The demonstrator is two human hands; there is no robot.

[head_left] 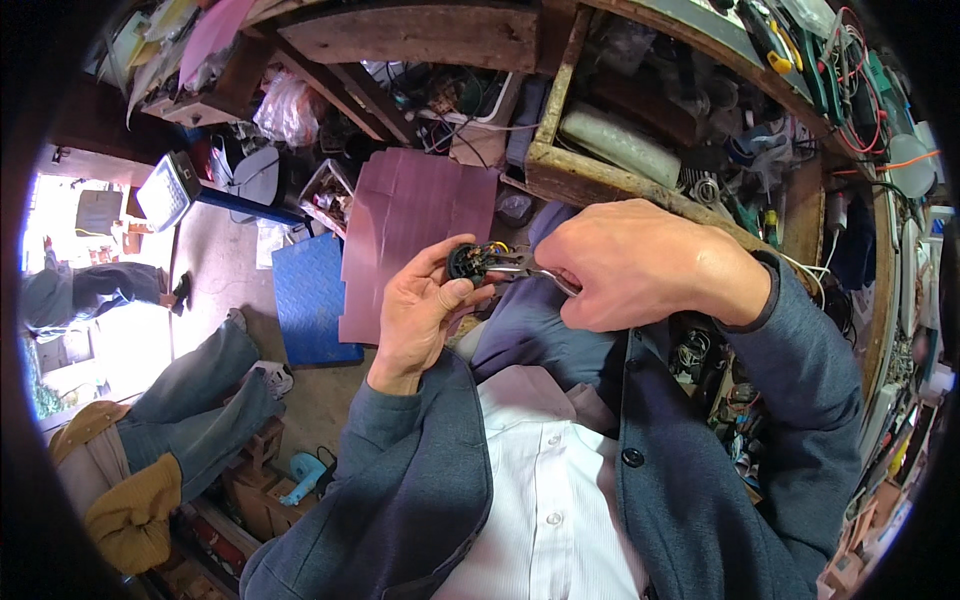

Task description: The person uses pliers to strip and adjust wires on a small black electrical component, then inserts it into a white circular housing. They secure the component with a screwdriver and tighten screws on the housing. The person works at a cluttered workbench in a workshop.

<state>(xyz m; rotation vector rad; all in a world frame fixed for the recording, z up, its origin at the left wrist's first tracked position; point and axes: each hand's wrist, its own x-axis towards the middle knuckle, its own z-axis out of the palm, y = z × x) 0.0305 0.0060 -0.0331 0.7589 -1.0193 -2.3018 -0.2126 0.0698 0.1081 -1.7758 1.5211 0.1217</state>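
In front of my chest my left hand (pixel 420 305) is closed, its thumb and fingers pinching a small round black part (pixel 463 264) with thin coloured wires at its upper side. The part's exact kind is not clear. My right hand (pixel 640 265) wraps round a pair of slim metal pliers (pixel 515 265). Their jaws point left and reach the open face of the black part. Most of the handles lie hidden inside my right fist.
A pink-purple board (pixel 415 220) and a blue mat (pixel 312 300) lie on the floor ahead. Beyond my hands stands a cluttered wooden bench with an open drawer (pixel 620 160). Another person in jeans (pixel 200 390) sits at the left, near a light-blue tool (pixel 303 477).
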